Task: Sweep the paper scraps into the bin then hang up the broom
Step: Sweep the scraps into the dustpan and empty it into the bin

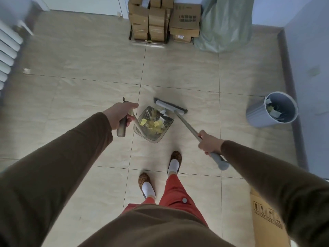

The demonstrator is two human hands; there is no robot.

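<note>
Head view, looking down at a tiled floor [89, 97]. I see my left hand [121, 115] with its fingers wrapped around the grip of the dustpan handle [122, 128]. The clear dustpan [154, 124] rests on the floor just ahead of my feet. Inside it lie yellow and white paper scraps [151, 124], heaped toward the middle.

My right hand [209, 143] is curled tight around the broom shaft [187, 124], near its grey upper end. The broom head [170, 106] sits at the far mouth of the dustpan, bristles touching or just beside its rim; I cannot tell which. One white scrap [164, 112] sits right at the broom head.

The grey bin [271, 112] stands well to the right, near the wall, tilted in this wide view. Paper scraps already show inside it.

At the far wall: stacked cardboard boxes [163, 20] and a green plastic bag [224, 24] beside them. A white radiator [8, 52] runs along the left edge. Another cardboard box [267, 216] shows at lower right.

My feet, in patterned slippers [175, 158] with white socks, stand apart, the right one forward.
</note>
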